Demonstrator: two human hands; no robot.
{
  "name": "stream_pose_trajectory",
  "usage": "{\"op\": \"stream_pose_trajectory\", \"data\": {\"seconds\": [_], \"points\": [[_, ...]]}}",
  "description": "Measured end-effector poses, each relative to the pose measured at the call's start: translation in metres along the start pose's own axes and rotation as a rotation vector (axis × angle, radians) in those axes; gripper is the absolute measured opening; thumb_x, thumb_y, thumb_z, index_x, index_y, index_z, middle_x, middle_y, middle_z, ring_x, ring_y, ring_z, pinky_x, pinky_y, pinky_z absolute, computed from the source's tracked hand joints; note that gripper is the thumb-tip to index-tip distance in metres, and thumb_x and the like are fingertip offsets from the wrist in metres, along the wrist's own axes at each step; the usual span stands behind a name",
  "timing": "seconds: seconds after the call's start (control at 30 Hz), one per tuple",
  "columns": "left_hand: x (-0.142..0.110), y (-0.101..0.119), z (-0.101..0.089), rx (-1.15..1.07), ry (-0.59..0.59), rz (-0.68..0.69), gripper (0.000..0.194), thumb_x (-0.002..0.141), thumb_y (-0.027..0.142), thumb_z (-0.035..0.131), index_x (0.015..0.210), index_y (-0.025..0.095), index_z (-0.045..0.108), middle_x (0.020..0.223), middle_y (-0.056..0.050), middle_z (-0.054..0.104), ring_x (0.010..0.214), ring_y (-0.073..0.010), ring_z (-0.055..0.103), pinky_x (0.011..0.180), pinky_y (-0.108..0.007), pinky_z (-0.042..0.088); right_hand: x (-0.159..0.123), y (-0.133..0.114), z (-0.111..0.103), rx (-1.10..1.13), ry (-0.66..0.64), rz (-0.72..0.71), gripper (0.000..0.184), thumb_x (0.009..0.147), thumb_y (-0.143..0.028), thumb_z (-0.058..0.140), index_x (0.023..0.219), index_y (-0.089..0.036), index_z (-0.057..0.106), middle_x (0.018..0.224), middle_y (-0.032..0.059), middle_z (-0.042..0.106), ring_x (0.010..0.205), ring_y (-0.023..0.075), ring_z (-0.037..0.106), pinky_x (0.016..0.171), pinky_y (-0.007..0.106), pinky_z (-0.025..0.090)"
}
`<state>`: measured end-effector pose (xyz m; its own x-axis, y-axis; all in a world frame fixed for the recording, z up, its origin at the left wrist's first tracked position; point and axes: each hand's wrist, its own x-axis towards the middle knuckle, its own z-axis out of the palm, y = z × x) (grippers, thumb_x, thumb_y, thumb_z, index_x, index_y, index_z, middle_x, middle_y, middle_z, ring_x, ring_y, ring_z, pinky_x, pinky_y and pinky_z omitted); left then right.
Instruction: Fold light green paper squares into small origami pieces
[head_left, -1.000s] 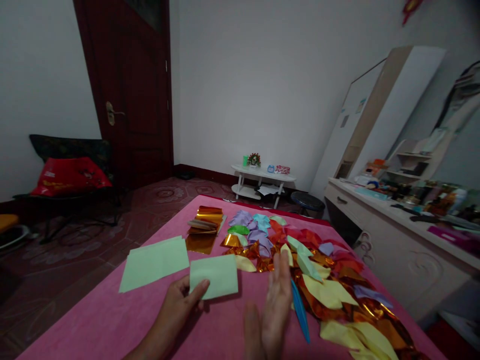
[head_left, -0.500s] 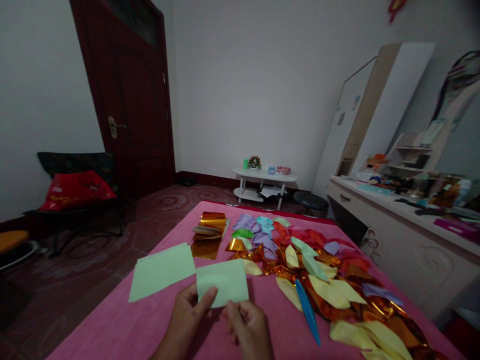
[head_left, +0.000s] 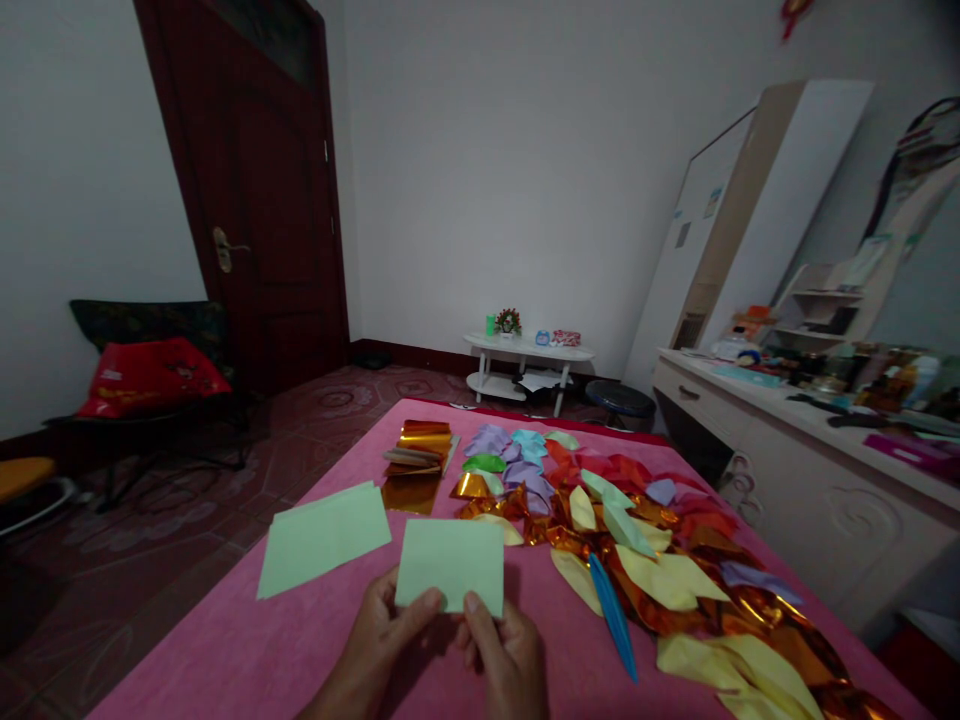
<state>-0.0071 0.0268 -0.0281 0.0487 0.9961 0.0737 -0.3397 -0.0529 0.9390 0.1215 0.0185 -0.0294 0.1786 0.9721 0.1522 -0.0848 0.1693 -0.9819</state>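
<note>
Between both hands, above the pink cloth (head_left: 225, 650), is a pale green sheet of paper (head_left: 450, 560), its near edge gripped. My left hand (head_left: 386, 635) pinches the lower left part, thumb on top and fingers beneath. At the lower right, my right hand (head_left: 499, 645) holds it the same way, the two thumbs close together. Left of the held sheet lies a stack of pale green paper (head_left: 326, 540). A blue folded strip of paper (head_left: 613, 620) lies to the right of my right hand.
Gold foil sheets (head_left: 412, 490) lie beyond the green stack. Folded papers (head_left: 667, 575) in yellow, purple, red and gold spread over the right side. A white dressing table (head_left: 795, 470) stands at the right, a red bag (head_left: 154, 378) on a chair at the left.
The green sheet has turned to lie more squarely before me and shifted slightly right. My right thumb has come onto its top near the left thumb.
</note>
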Motion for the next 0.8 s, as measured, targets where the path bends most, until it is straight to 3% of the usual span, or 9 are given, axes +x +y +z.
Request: {"op": "stream_pose_trajectory", "data": {"seconds": [0.2, 0.3, 0.53, 0.8], "points": [[-0.009, 0.004, 0.016, 0.173, -0.118, 0.055, 0.031, 0.076, 0.041, 0.068, 0.075, 0.01, 0.066, 0.065, -0.008, 0.068, 0.06, -0.0171, 0.062, 0.059, -0.025, 0.049, -0.005, -0.006, 0.004, 0.008, -0.004, 0.036, 0.053, 0.07, -0.066, 0.06, 0.052, -0.017, 0.054, 0.041, -0.0029, 0.046, 0.04, 0.0096, 0.041, 0.041, 0.021, 0.034], [-0.013, 0.005, 0.018, 0.214, -0.087, 0.057, 0.03, 0.076, 0.041, 0.068, 0.08, 0.011, 0.067, 0.066, -0.008, 0.07, 0.059, -0.0179, 0.063, 0.058, -0.025, 0.05, -0.007, -0.007, 0.005, 0.003, -0.01, 0.052, 0.052, 0.07, -0.066, 0.06, 0.052, -0.017, 0.053, 0.041, -0.0039, 0.044, 0.039, 0.0095, 0.039, 0.04, 0.021, 0.033], [-0.009, 0.0, 0.008, 0.184, 0.059, 0.066, 0.034, 0.073, 0.043, 0.07, 0.067, 0.009, 0.065, 0.061, -0.008, 0.066, 0.057, -0.0173, 0.059, 0.057, -0.026, 0.049, -0.008, -0.007, 0.006, 0.04, 0.053, 0.054, 0.054, 0.072, -0.067, 0.058, 0.055, -0.016, 0.056, 0.044, -0.0013, 0.05, 0.04, 0.0096, 0.042, 0.041, 0.021, 0.034], [-0.016, 0.006, 0.017, 0.302, 0.046, 0.022, 0.043, 0.073, 0.053, 0.065, 0.053, 0.015, 0.057, 0.051, -0.004, 0.059, 0.052, -0.0157, 0.053, 0.057, -0.025, 0.046, -0.015, -0.006, 0.011, 0.002, 0.038, 0.017, 0.057, 0.071, -0.069, 0.056, 0.047, -0.019, 0.051, 0.039, -0.0015, 0.046, 0.037, 0.0096, 0.04, 0.04, 0.021, 0.034]]}}
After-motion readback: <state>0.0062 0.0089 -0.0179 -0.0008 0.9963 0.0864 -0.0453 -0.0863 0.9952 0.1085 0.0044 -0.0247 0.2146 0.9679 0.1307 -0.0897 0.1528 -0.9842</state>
